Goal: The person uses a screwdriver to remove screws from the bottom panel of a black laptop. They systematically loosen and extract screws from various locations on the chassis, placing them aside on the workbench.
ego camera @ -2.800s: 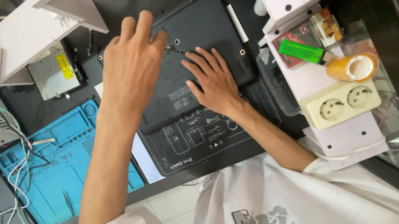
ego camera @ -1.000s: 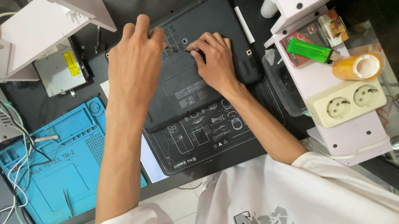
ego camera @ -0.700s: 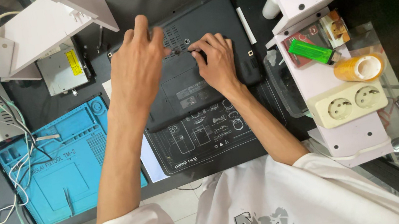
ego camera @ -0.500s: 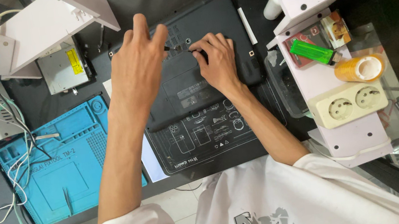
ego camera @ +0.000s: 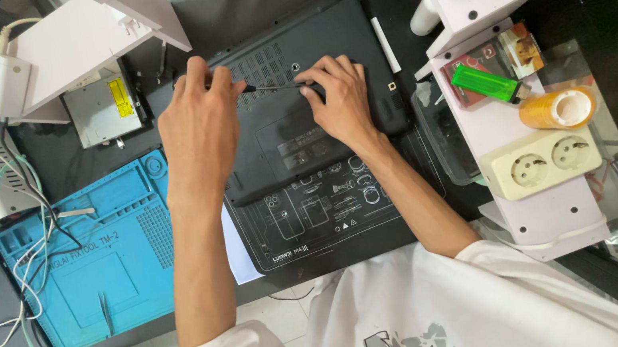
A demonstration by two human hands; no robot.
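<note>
A black laptop [ego camera: 296, 139] lies bottom side up on a black work mat [ego camera: 324, 224] with white diagrams. My left hand [ego camera: 198, 129] rests on the laptop's left part, its fingertips touching the tip end of a thin screwdriver [ego camera: 273, 87]. My right hand [ego camera: 339, 101] grips the handle end of that screwdriver. The tool lies nearly level across the laptop's far edge, beside the vent slots [ego camera: 262, 66]. Both forearms reach in from the lower edge of the head view.
A blue silicone mat [ego camera: 107, 258] lies at the left with white cables [ego camera: 23, 230] across it. A metal drive [ego camera: 102, 106] sits behind it. On the white shelf [ego camera: 548, 208] at the right are a socket strip [ego camera: 545, 160], a green lighter [ego camera: 486, 84] and a tape roll [ego camera: 558, 108].
My right hand has gone from lying flat on the laptop's middle to its far edge, where it holds the screwdriver. In the last second both hands have barely moved.
</note>
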